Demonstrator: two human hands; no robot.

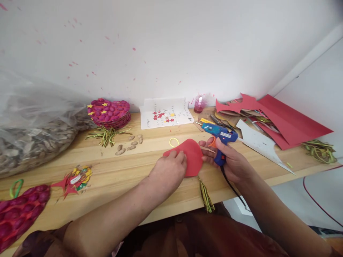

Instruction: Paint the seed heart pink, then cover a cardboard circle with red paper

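Observation:
My left hand (pixel 171 167) lies on a red heart-shaped foam piece (pixel 191 157) in the middle of the wooden table (pixel 128 171), its fingers curled over the piece's left edge and pressing it down. My right hand (pixel 230 160) grips a blue hot glue gun (pixel 218 137) with an orange trigger, its nozzle pointing left above the foam piece. The gun's black cord (pixel 233 189) runs off the table's front edge. A green-yellow tassel (pixel 206 196) hangs from below the foam piece. A yellow loop (pixel 173 142) lies just behind it.
A plastic bag of shells (pixel 34 132) fills the left. A stack of pink shell-covered hearts (pixel 109 112), loose shells (pixel 130 144), a star sticker sheet (pixel 164 112), a pink cup (pixel 199 103) and red paper sheets (pixel 278 121) line the back. Another pink heart (pixel 18 214) lies front left.

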